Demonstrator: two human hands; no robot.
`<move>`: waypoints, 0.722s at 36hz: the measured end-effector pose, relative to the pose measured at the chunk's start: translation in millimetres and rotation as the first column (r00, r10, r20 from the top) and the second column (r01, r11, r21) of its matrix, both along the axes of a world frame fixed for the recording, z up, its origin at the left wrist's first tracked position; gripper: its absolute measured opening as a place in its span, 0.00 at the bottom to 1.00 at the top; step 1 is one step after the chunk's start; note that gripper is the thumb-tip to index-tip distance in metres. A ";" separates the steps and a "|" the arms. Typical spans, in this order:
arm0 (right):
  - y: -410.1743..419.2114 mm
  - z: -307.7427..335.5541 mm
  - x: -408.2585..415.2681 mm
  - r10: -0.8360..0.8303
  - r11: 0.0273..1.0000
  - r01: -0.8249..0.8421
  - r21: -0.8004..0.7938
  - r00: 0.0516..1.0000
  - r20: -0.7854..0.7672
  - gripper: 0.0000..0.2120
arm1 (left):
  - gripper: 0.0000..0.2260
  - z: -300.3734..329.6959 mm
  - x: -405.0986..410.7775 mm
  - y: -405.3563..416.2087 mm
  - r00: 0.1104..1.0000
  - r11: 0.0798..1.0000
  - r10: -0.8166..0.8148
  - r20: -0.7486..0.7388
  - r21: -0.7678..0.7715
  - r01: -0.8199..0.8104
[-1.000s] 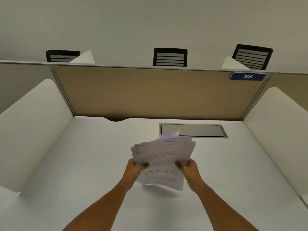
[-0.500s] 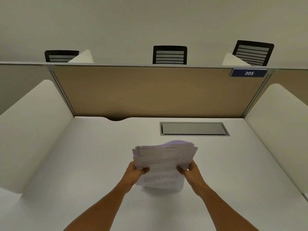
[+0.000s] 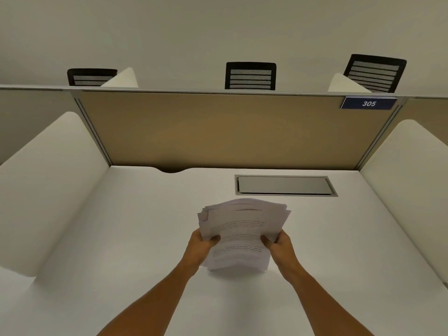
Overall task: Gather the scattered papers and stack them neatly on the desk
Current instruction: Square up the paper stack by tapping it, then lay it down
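A bundle of white printed papers (image 3: 242, 229) stands nearly upright in the middle of the white desk (image 3: 121, 238), its lower edge at or just above the desk top. The sheets are uneven, with top edges and corners fanned out of line. My left hand (image 3: 200, 246) grips the bundle's left edge, thumb on the front sheet. My right hand (image 3: 278, 243) grips the right edge the same way. No loose papers lie elsewhere on the desk.
A grey cable hatch (image 3: 284, 185) is set into the desk just beyond the papers. A tan partition (image 3: 230, 129) with a blue "305" sign (image 3: 369, 103) closes the back; white side dividers (image 3: 48, 178) flank the desk. Three black chair backs show behind.
Both hands have lowered the bundle toward the desk and drawn the sheets closer together; the fanned top edges are more even than a second ago.
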State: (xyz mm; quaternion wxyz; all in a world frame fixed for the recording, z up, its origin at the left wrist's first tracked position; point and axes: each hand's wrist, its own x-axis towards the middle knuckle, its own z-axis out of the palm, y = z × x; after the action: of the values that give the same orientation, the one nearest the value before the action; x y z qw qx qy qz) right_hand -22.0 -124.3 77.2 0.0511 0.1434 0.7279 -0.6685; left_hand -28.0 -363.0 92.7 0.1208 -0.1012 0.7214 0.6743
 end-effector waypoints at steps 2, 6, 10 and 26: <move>1.0 -5.7 3.7 -0.001 1.000 0.001 -0.008 1.000 0.016 0.18 | 0.15 -4.0 2.4 1.8 1.000 1.000 0.020 0.015 0.014 -0.021; 1.1 -11.5 8.2 -0.006 1.000 0.007 -0.030 1.000 0.027 0.19 | 0.19 -12.6 4.5 2.9 0.998 0.996 0.057 0.003 0.061 -0.057; -1.4 -9.4 8.3 -0.008 1.000 0.008 -0.025 1.000 0.015 0.14 | 0.15 -14.0 5.5 4.9 0.998 0.995 0.056 -0.017 0.081 -0.054; -11.0 3.1 9.7 -0.049 0.999 0.049 -0.014 0.998 -0.041 0.17 | 0.21 -13.2 8.9 6.8 0.975 0.984 0.177 -0.131 0.027 -0.175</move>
State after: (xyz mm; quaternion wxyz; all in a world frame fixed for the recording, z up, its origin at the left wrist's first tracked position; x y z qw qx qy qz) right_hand -12.4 -135.3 80.2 0.0204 0.1469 0.7209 -0.6770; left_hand -19.1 -356.2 79.6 0.0129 -0.1185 0.7110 0.6930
